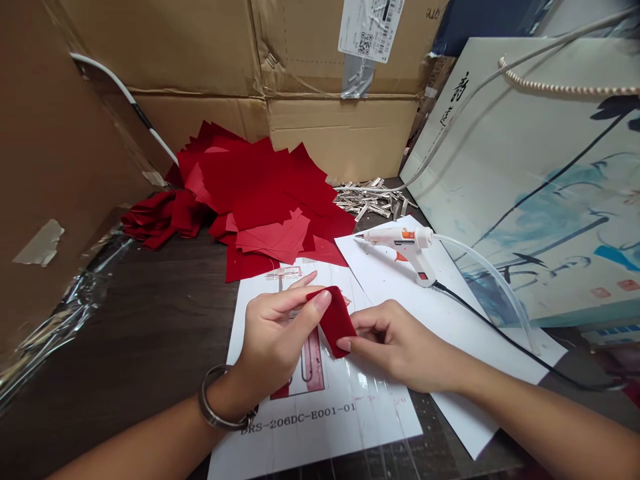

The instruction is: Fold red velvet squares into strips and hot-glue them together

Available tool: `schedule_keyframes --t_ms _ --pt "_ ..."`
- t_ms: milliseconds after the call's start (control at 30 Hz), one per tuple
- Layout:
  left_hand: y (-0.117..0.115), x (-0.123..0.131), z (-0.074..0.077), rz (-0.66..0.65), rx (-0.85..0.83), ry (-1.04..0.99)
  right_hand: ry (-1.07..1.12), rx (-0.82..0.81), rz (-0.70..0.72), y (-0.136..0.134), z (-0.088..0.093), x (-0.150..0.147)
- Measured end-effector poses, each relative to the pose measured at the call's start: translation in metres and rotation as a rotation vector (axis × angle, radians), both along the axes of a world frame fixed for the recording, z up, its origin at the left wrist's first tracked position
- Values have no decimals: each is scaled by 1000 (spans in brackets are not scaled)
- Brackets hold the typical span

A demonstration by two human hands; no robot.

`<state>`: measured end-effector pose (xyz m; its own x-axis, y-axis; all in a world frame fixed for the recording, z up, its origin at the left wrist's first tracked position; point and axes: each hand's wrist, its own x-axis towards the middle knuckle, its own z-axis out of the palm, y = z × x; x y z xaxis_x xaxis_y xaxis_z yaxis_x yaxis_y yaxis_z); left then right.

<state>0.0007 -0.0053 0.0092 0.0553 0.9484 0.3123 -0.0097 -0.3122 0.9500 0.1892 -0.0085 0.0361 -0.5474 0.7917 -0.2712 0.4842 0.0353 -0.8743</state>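
Note:
A narrow folded strip of red velvet-like fabric (336,325) is held up between my two hands, above a printed sheet (370,427). My left hand (280,333) pinches its upper left end between thumb and fingers; a dark bracelet circles that wrist. At the lower right edge, the thumb and forefinger of my right hand (395,343) close on the same strip. The hands and fabric partly cover the picture printed on the sheet. Beyond my right hand, a white and orange glue gun (413,250) lies on its side on blank white paper (465,300).
Red fabric pieces (260,180) lie heaped at the back, with rolled or folded red pieces (160,217) at their left. Metal clips (375,200) are piled behind the glue gun. Cardboard boxes (330,127) wall the back and left; a painted paper bag (545,180) stands right. Cables cross the right side.

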Motion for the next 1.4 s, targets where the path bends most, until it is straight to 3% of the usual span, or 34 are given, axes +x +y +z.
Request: schedule_keyframes --t_ms 233,433,700,1067,1400 --pt "2 1 -6 -15 -97 -119 35 -62 -10 2 -1 0" --pt "2 -1 -3 -185 -140 -129 -55 -7 49 1 3 0" --pt "5 3 -1 -129 -160 -119 -41 17 85 2 4 0" --pt "3 0 -3 -188 -241 -217 12 18 55 0 1 -1" --pt "3 2 -6 -145 -296 -254 -92 7 107 -1 9 -1"
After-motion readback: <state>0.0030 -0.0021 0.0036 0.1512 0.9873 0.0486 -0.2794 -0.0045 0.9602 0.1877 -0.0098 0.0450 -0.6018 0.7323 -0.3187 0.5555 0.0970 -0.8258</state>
